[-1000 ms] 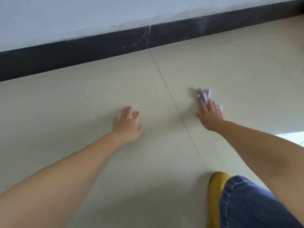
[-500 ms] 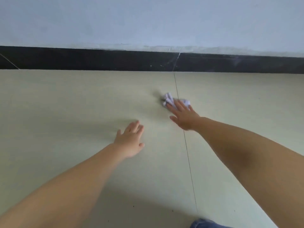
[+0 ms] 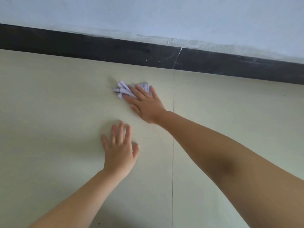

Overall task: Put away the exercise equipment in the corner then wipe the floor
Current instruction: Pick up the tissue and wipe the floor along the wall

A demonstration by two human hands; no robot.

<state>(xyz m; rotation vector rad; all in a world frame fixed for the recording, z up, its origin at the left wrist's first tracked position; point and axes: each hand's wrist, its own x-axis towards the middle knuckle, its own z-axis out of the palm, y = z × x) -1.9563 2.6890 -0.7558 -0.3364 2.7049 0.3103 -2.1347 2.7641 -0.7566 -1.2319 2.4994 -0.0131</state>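
Wiping step, no exercise gear in view. The right hand [image 3: 144,104] lies flat on a crumpled white rag [image 3: 125,89], fingers [image 3: 136,92] straight and spread, pressing it onto the floor [image 3: 49,112]; not curled round it, so it pins rather than grips. The rag sits left of the tile seam [image 3: 173,129], near the black skirting [image 3: 98,46] but apart from it, its far-left folds sticking out past the fingertips. The left hand [image 3: 119,150] is flat on the floor nearer the person, fingers relaxed and spread, holding nothing, likely propping body weight. The rag looks light, soft and limp, thin paper or cloth (cannot tell which), bunched into ridges; it probably has no stiffness and slides easily on the smooth, glossy tile. Judgement: best control comes from palm and fingers pressing down on its middle, since a light touch would let it bunch or slip out from under. If paper, hard scrubbing could tear it. To lift it, pinching the raised folds at the left edge looks easiest.
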